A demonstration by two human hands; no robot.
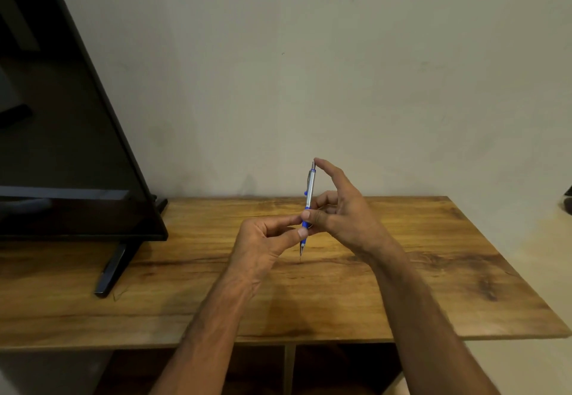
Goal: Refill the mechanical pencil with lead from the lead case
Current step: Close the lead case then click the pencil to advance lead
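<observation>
A silver mechanical pencil with a blue grip stands almost upright above the wooden table, tip down. My left hand pinches its blue grip between thumb and forefinger. My right hand holds the pencil at the same spot with its thumb, and its forefinger reaches up to touch the pencil's top end. A thin piece of lead shows below the tip. No lead case is in view.
A black flat screen on a stand occupies the table's left side. A pale wall rises right behind the table. An open shelf space sits under the tabletop near its front edge.
</observation>
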